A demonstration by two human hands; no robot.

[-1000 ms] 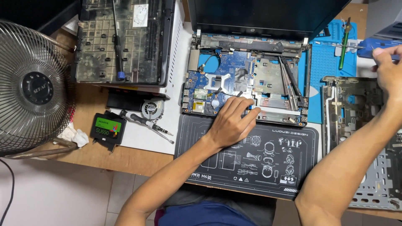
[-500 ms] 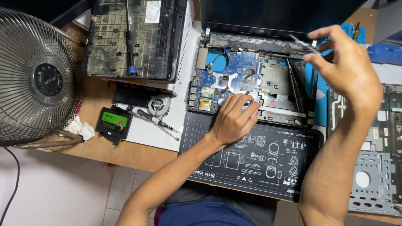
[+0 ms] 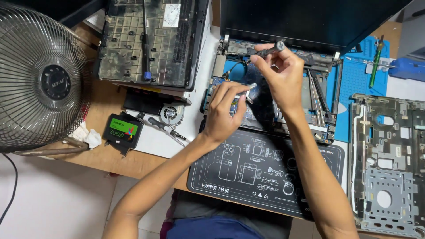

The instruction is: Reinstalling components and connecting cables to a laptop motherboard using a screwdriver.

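My left hand [image 3: 225, 113] rests on the opened laptop base [image 3: 270, 95], fingers curled and pinched on a small silvery metal piece [image 3: 250, 86] over the blue circuit board. My right hand [image 3: 281, 73] hovers just above the same base, a little nearer its hinge side, fingers pressed together around a slim dark screwdriver [image 3: 265, 52] whose tip points down toward the board beside my left fingertips. The laptop's dark screen [image 3: 310, 20] stands up at the far edge of the base. Nearer me than the base lies a black work mat [image 3: 265, 170] printed with white outlines, touching the base's front edge. Left of the base sits a dusty removed bottom cover [image 3: 150, 42], with a small round cooling fan [image 3: 171, 113] and a black solid-state drive [image 3: 123, 129] nearer me than that cover. Far left of the base stands a metal desk fan [image 3: 42, 82]. Right of the base lies a grey palm-rest frame [image 3: 387, 163] and a blue mat [image 3: 358, 75].
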